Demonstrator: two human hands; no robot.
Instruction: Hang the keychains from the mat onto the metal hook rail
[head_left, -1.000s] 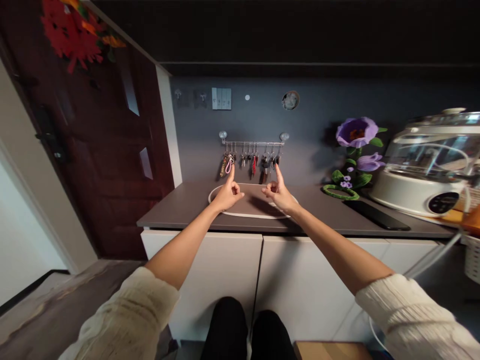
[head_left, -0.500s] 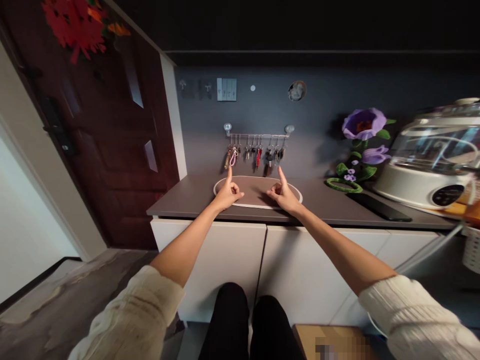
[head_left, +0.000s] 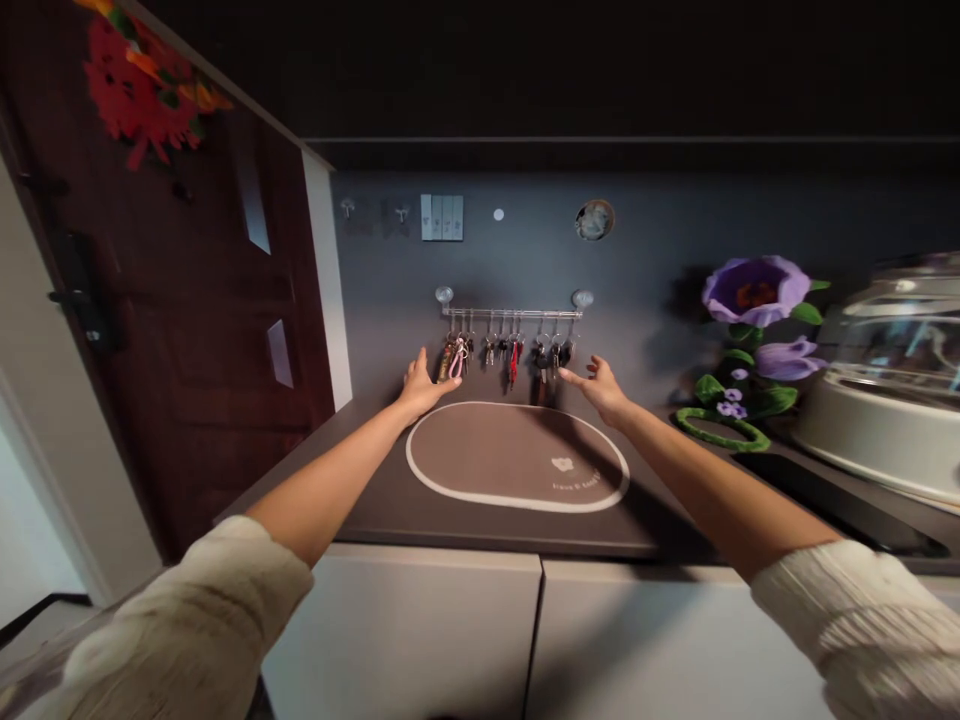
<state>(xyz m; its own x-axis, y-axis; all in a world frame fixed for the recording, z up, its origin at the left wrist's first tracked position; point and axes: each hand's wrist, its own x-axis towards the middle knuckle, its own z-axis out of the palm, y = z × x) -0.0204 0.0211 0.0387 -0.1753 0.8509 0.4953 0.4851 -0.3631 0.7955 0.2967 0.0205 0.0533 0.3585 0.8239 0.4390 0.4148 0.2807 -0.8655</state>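
Several bunches of keys [head_left: 514, 362] hang from a clear rail [head_left: 513, 314] stuck to the dark back wall. My left hand [head_left: 426, 385] is raised by the left end of the rail, fingers apart, its thumb pointing towards a pink key loop [head_left: 457, 358]. On the other side my right hand [head_left: 602, 388] is open with nothing in it, the thumb close to the rightmost keys [head_left: 556, 355]; whether it touches them I cannot tell. Beneath and between both hands lies a brown oval mat [head_left: 480, 455] with a white border, flat on the counter.
Purple artificial flowers [head_left: 757, 290], a dark flat phone-like object [head_left: 840, 500] and a white appliance with a clear top [head_left: 892, 410] stand or lie at the right. A dark red door [head_left: 202, 300] is at the left. An overhead cabinet [head_left: 570, 70] hangs above.
My view has come closer to the counter. Both hands have gone from pinched fingers above the mat to spread fingers, moving apart and forward towards the two ends of the key rail.
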